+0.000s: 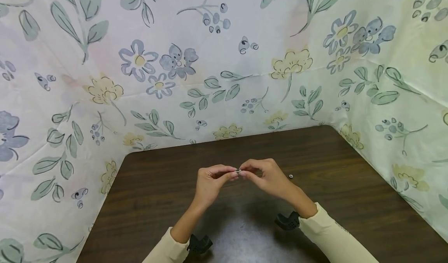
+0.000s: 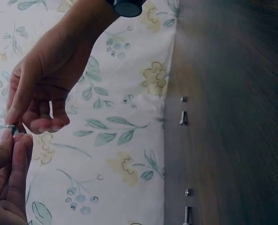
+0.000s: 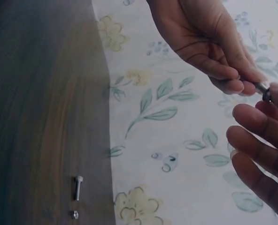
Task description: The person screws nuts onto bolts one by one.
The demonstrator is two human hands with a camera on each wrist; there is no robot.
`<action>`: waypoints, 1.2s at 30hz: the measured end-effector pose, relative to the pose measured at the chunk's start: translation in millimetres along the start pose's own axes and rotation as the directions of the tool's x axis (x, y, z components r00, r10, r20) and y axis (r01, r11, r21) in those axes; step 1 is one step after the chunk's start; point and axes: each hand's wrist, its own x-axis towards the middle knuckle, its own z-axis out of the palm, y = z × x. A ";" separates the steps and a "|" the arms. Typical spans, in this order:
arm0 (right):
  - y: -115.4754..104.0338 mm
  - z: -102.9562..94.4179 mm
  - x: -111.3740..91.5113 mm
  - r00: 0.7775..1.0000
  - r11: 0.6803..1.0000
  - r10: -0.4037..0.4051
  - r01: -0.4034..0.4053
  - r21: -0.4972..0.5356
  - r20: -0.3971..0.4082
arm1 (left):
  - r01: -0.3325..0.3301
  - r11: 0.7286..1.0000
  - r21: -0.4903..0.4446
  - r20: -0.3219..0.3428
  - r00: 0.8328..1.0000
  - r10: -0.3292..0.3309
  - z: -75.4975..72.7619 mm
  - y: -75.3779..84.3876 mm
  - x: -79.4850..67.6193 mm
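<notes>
**Left hand (image 1: 211,183) and right hand (image 1: 267,176) pinch one bolt (image 1: 238,171)**

Thumbs and fingertips grip it above the table (image 1: 157,193), left hand at its 9 o'clock, right hand at 3. Farther out at 3 o'clock lies a nut (image 1: 291,176). In the right wrist view, a spare bolt (image 3: 78,188) lies at 7 o'clock.

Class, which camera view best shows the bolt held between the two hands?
The right wrist view: the bolt looks largest there, its pale shank and darker end visible. The head view shows it tiny; the left wrist view shows only a small, partly hidden piece.
</notes>
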 end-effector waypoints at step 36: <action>5.4 -1.1 3.2 0.999 0.999 -0.039 0.038 -0.016 -0.023 | 0.027 0.999 -0.027 0.002 1.000 -0.027 -2.0 1.7 2.0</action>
